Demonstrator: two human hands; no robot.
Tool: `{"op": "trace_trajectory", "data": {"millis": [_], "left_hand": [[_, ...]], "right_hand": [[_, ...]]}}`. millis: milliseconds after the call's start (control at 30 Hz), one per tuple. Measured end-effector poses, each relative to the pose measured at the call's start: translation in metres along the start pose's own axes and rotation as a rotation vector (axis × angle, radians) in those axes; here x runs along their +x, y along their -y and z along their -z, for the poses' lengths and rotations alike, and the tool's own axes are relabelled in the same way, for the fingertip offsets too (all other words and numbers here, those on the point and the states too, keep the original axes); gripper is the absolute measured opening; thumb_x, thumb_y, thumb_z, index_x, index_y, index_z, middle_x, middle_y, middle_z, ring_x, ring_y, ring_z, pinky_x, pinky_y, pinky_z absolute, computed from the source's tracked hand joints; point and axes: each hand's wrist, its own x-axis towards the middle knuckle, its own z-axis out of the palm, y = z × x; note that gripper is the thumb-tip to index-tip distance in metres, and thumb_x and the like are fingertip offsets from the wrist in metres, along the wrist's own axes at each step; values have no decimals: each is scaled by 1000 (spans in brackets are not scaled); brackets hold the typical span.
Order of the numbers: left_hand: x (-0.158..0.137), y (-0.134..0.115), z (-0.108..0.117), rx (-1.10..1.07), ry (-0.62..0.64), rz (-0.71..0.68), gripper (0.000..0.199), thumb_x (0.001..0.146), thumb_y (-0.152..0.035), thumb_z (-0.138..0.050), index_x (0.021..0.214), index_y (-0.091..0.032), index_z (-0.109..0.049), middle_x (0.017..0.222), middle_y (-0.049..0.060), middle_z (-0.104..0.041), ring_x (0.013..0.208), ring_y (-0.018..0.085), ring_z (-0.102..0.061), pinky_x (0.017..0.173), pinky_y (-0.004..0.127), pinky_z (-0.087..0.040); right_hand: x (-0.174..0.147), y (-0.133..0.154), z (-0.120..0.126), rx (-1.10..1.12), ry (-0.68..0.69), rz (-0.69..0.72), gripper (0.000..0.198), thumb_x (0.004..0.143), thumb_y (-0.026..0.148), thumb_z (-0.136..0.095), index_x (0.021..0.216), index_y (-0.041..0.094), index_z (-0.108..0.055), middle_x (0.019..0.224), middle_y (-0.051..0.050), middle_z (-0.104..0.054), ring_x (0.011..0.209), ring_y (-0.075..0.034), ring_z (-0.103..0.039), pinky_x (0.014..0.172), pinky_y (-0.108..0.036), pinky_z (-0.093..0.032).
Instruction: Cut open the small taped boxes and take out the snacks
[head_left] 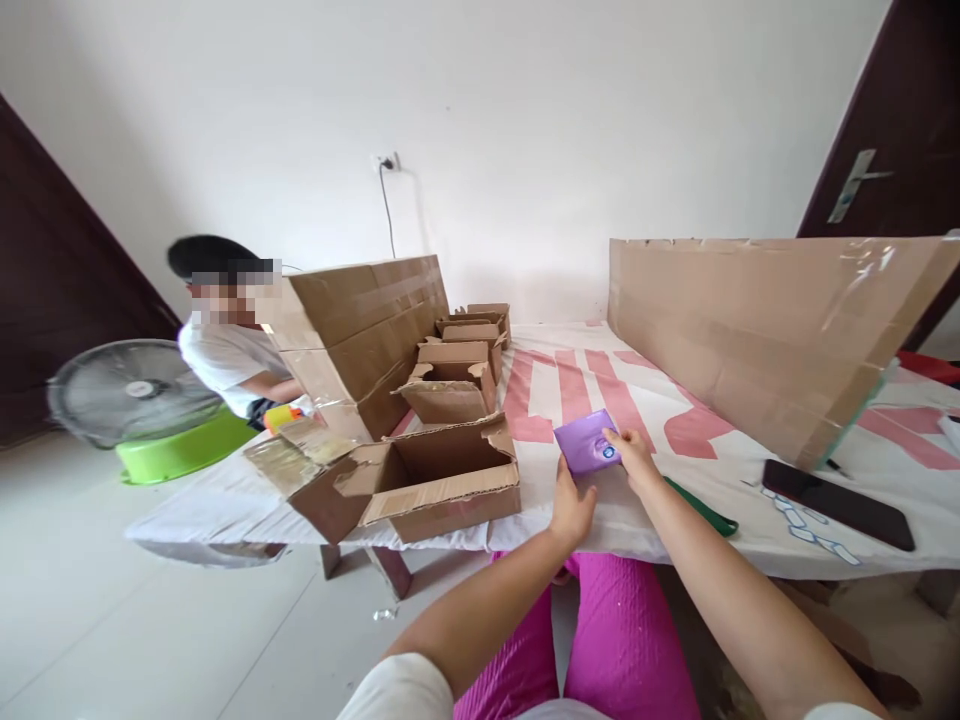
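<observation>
Purple packet lies on the desk, right of the open box; both hands pinch its edges, so lifting it calls for a firm grip.

The packet is purple with a small blue and white mark. The table wears a white cloth with pink stripes. The boxes are brown cardboard. The phone is black, the basin lime green, the trousers bright pink.
</observation>
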Motion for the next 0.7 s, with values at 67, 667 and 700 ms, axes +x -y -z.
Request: {"op": "trace_trajectory", "data": {"millis": [67,667,700], "left_hand": [[-30,3,19,19,73,-18,78,75,-18,-62,146,-17,-31,153,16,-35,141,29,-35,115,43,-33],[-46,22,189,378,-523,43,56,78,-47,-61,124,-22,-40,101,6,-60,92,22,-64,89,41,-51],[-39,21,193,410,-530,93,51,78,-46,-60,118,-22,-42,96,4,-61,90,22,-65,87,39,-51]], "right_hand": [[-6,-4,-7,41,4,-14,50,57,57,-82,83,22,-57,65,3,-61,61,-17,-59,55,-29,-49],[-43,-20,-20,80,30,-85,48,68,60,-75,88,22,-53,72,3,-62,65,-15,-59,60,-26,-47],[-43,-20,-20,72,26,-86,48,68,60,-75,88,22,-53,71,3,-62,65,-15,-59,59,-26,-47]]}}
